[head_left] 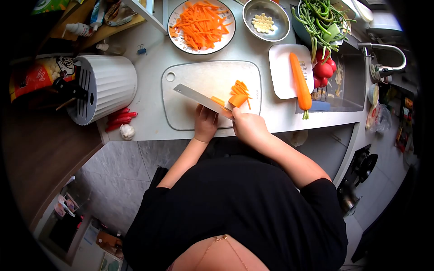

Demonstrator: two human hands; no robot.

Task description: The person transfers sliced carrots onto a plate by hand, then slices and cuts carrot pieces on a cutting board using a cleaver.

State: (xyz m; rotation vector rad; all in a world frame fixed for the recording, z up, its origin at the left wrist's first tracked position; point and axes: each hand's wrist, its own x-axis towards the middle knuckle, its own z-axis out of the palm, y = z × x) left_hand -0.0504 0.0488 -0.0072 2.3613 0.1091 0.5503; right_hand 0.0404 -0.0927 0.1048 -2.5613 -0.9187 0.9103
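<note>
A kitchen knife (199, 98) with a broad steel blade slants over the white cutting board (185, 115). My right hand (248, 127) is closed around its handle. On the near side of the blade, my left hand (206, 123) has its fingers curled; the blade covers their tips, so what they hold is hidden. A bit of carrot (217, 100) shows just past the blade, close to those fingers. Farther right on the board lie a thicker carrot chunk (238, 100) and a small pile of carrot strips (240, 86).
Behind the board stand a plate (174, 43) of carrot strips and a metal bowl (280, 34) of pale round pieces. Right: a whole carrot (299, 81) on a white tray (281, 86), tomatoes (323, 70), green beans (318, 20), the sink (352, 86). Left: a white knife block (113, 81), red chilies (121, 118), garlic (127, 131).
</note>
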